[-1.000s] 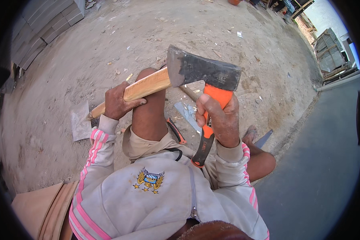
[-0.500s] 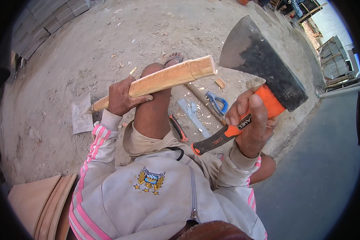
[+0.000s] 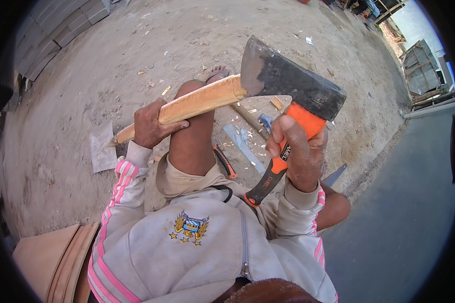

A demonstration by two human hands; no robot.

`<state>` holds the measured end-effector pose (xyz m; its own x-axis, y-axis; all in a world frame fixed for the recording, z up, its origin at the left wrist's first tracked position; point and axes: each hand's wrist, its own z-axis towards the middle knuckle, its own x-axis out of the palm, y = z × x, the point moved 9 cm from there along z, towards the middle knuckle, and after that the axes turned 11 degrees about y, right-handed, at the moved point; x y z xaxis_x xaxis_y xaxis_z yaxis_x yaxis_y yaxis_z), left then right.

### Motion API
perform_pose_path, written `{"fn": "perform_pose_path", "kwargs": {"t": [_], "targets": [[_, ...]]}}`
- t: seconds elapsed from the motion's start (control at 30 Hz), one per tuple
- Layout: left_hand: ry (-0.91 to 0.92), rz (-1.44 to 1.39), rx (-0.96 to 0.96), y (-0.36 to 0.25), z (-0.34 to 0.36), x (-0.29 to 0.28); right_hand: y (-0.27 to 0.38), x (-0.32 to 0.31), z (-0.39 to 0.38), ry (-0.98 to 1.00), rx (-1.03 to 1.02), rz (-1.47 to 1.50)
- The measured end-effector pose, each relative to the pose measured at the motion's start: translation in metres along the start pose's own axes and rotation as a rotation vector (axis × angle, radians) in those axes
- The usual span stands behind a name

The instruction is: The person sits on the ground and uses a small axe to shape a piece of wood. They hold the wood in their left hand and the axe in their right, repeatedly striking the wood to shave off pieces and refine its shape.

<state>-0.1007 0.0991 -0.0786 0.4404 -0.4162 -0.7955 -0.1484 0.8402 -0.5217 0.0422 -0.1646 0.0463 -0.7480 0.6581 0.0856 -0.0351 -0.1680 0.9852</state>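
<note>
My left hand (image 3: 152, 125) grips a pale wooden piece (image 3: 199, 101) slanting over my bent left knee. Its lower end reaches a flat grey piece (image 3: 101, 151) on the ground. In my right hand (image 3: 301, 151) is an axe, with a dark steel head (image 3: 296, 78) and an orange-and-black handle (image 3: 263, 184). The axe's edge is at the upper end of the wood; whether they touch I cannot tell. Beneath lie a round wooden pole (image 3: 250, 118), a partly hidden blue handle (image 3: 265, 121), a bluish-grey strip (image 3: 242, 149) and a tool with an orange-and-black handle (image 3: 225, 161).
Grey blocks (image 3: 60, 30) are stacked upper left. Plywood sheets (image 3: 48, 262) lie lower left. A saw blade (image 3: 333, 177) rests beside my right leg, near a smooth concrete strip (image 3: 389, 192). Boards and corrugated sheets (image 3: 419, 70) stand far right; people (image 3: 369, 12) are in the distance.
The axe rose to the right, away from the wood, then came back down leftward to its end. My left hand and the wood have moved only slightly.
</note>
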Motion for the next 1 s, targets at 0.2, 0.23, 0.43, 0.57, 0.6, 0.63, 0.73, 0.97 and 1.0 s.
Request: {"fn": "perform_pose_path", "kwargs": {"t": [0.2, 0.23, 0.43, 0.57, 0.6, 0.63, 0.73, 0.97, 1.0], "targets": [[0.032, 0.028, -0.04, 0.002, -0.001, -0.003, 0.007, -0.006, 0.0, -0.061, -0.055, 0.169], [0.033, 0.029, -0.039, 0.002, 0.0, -0.002, 0.002, -0.001, 0.001, -0.04, -0.019, 0.142], [0.019, 0.013, -0.038, 0.0, 0.0, -0.003, 0.021, -0.018, 0.001, -0.026, -0.168, 0.212], [-0.008, 0.03, -0.005, 0.002, 0.0, -0.003, -0.019, 0.009, 0.01, 0.104, 0.035, 0.035], [-0.022, 0.021, 0.005, 0.001, 0.0, -0.002, -0.018, 0.006, 0.004, 0.005, 0.062, 0.125], [-0.022, 0.016, -0.002, 0.001, -0.004, -0.004, -0.014, 0.006, 0.003, 0.005, 0.035, 0.111], [-0.038, -0.016, -0.032, -0.006, 0.0, -0.005, 0.0, 0.002, 0.001, -0.061, -0.018, 0.137], [-0.121, 0.064, -0.011, -0.003, -0.008, -0.004, -0.005, -0.004, 0.008, 0.061, 0.024, 0.014], [-0.142, 0.057, -0.004, -0.004, -0.008, -0.005, 0.002, -0.008, 0.006, 0.016, -0.022, 0.032]]}}
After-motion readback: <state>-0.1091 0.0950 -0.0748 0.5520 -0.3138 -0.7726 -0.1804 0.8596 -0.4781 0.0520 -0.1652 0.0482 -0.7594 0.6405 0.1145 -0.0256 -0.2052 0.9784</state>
